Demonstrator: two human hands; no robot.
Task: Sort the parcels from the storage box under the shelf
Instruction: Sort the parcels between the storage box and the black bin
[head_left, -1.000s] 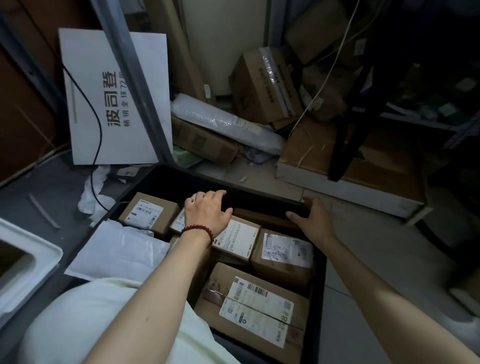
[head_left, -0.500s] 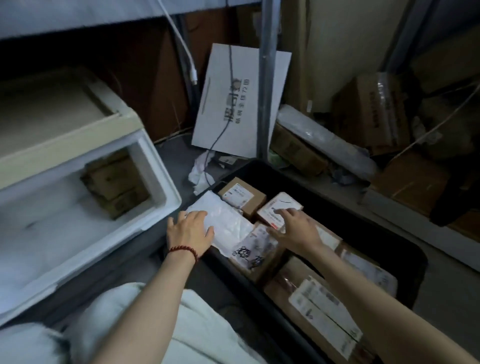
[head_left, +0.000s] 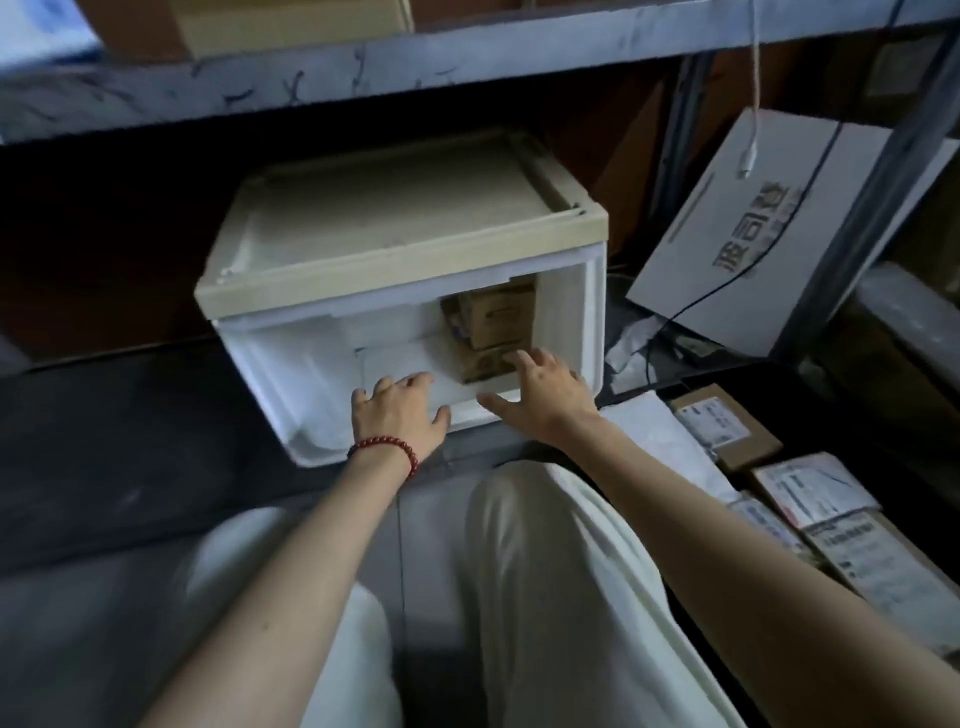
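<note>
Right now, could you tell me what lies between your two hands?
In the head view, just the storage box's white lower rim, between left hand and right hand.

1. White flat cardboard carton (head_left: 753, 249) with dark printed characters, far right, leaning tilted.
2. Thin white cable with plug end (head_left: 747, 165), hanging in front of the carton's upper face.
3. Thin black cable (head_left: 748, 270), trailing across the carton down to the floor.
4. Crumpled white paper (head_left: 631, 343), on the floor at the carton's foot.
5. Dark grey floor (head_left: 130, 441), left.
6. Pale cream trousers (head_left: 545, 571), near centre.

storage box (head_left: 405, 262): 1 | brown cartons (head_left: 493, 317) inside: 2 | labelled parcels (head_left: 722, 421) at right: at least 4 | white bag (head_left: 737, 260): 1
</note>
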